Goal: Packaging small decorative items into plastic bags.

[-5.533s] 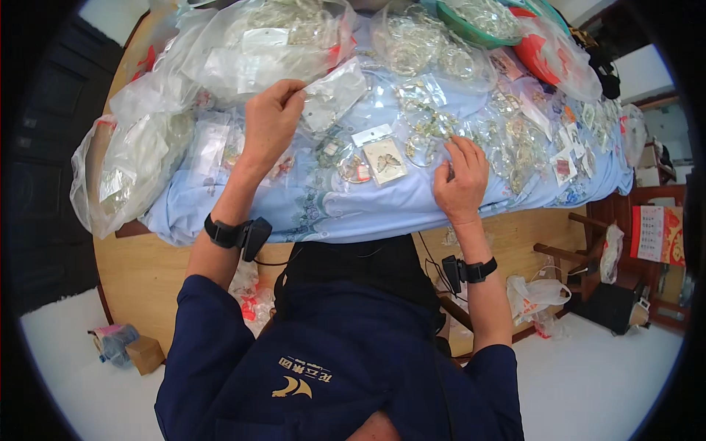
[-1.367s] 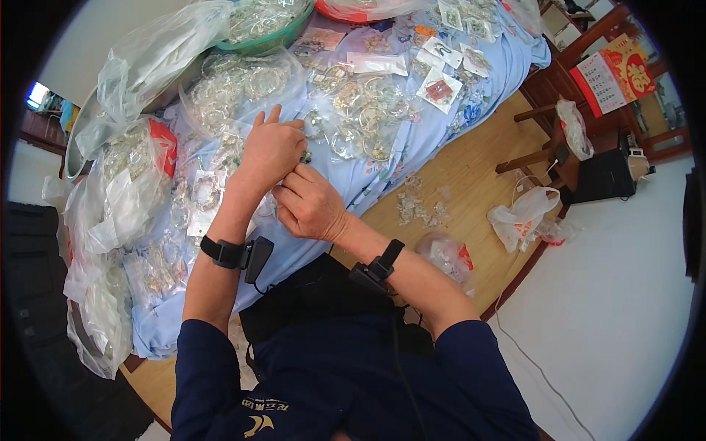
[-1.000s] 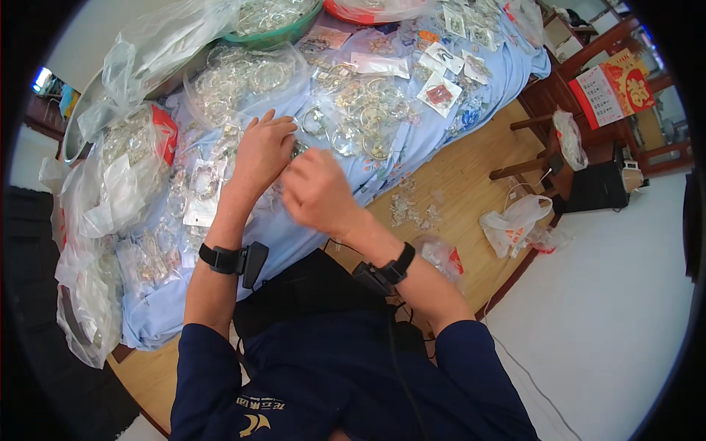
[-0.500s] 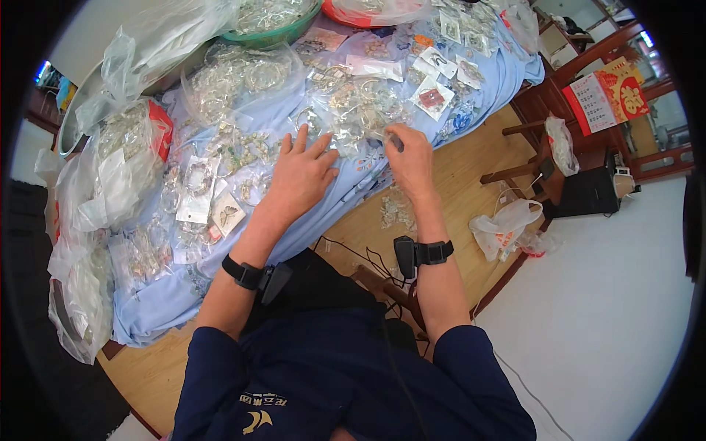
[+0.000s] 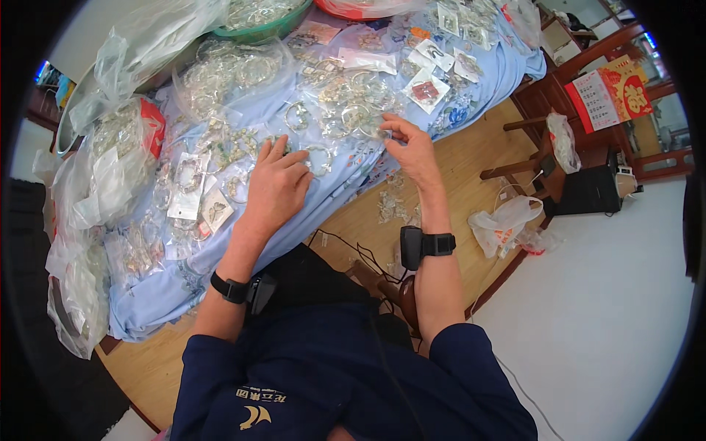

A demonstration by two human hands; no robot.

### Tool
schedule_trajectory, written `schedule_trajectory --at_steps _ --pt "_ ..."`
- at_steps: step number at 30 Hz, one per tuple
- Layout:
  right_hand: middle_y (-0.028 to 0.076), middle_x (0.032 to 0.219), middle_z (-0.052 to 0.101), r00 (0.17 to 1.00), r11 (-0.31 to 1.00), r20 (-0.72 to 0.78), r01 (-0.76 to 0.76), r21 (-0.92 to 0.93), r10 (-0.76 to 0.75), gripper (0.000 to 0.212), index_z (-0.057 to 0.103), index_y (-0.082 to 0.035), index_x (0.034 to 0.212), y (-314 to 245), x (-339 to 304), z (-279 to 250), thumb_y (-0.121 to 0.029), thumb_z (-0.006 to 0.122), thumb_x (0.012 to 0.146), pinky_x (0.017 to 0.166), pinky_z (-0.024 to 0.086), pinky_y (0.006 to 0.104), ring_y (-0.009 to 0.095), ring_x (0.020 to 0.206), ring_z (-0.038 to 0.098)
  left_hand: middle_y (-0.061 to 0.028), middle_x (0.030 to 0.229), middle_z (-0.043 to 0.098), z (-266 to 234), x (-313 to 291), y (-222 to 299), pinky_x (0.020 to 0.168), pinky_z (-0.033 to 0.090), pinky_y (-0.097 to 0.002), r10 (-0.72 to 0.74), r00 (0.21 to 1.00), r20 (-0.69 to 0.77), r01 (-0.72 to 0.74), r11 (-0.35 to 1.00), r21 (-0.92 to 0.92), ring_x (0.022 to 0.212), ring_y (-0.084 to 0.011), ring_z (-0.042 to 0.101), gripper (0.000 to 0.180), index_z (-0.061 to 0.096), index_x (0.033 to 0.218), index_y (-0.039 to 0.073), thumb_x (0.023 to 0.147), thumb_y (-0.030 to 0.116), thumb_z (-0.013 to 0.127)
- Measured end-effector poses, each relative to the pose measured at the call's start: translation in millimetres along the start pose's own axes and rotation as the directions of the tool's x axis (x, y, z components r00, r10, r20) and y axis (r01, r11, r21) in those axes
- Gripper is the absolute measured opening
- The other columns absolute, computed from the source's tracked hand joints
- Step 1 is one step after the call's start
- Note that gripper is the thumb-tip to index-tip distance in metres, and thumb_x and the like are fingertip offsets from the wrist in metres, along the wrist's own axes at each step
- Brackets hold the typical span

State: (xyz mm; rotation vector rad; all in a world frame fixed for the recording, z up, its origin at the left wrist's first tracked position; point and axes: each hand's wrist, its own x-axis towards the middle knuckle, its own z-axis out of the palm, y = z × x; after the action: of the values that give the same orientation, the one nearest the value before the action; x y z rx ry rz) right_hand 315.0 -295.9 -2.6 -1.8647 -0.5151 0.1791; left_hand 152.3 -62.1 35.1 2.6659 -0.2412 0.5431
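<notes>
Left hand [image 5: 276, 184] shifts, uncovering a bracelet [image 5: 329, 159]

Fingers loosely spread, it is now just left of the bracelet on the blue cloth [image 5: 147, 309]. The right hand [image 5: 412, 151] curls by the bagged pile's [image 5: 349, 95] near-right edge; whether it pinches anything, I cannot tell.

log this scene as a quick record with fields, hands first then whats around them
left hand: spread, beside a bangle; contact unclear
right hand: partly curled, beside bagged bangles; grip unclear
surface: blue floral cloth
left of left hand: butterfly card
far side: green basin, red basin
floor: white plastic bag
</notes>
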Motion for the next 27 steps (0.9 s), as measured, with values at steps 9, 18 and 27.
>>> schedule_trajectory --at_steps 9,18,27 --pt "0.004 0.120 0.064 0.998 0.987 -0.031 -0.057 0.149 0.063 0.041 0.065 -0.002 0.114 -1 2 -1 0.007 0.048 0.077 0.082 0.047 0.0227 0.009 0.093 0.058 -0.0125 0.120 0.060 12 29 14 0.101 0.037 -0.0536 -0.086 0.993 -0.087 0.084 0.996 -0.024 0.121 -0.0402 0.049 0.019 0.066 0.094 0.006 0.076 0.007 0.068" --pt "0.012 0.107 0.067 0.909 0.985 -0.416 -0.037 -0.169 -0.037 0.045 0.065 -0.003 0.115 2 -9 20 0.007 0.047 0.075 0.079 0.049 0.0296 0.019 0.090 0.063 -0.0137 0.123 0.058 57 84 8 0.099 0.039 -0.0525 0.057 0.996 -0.072 -0.046 0.989 0.143 0.121 -0.0406 0.049 0.025 0.067 0.107 0.011 0.082 0.014 0.064" --pt "0.016 0.099 0.066 0.819 0.873 -0.493 0.019 -0.487 -0.293 0.033 0.066 -0.001 0.104 -3 -14 33 0.006 0.052 0.075 0.082 0.049 0.0375 0.032 0.096 0.059 -0.0123 0.112 0.066 47 84 -33 0.092 0.047 -0.0307 -0.572 0.818 0.057 0.485 0.635 -0.601 0.103 -0.0238 0.062 0.024 0.067 0.107 0.003 0.095 0.020 0.055"
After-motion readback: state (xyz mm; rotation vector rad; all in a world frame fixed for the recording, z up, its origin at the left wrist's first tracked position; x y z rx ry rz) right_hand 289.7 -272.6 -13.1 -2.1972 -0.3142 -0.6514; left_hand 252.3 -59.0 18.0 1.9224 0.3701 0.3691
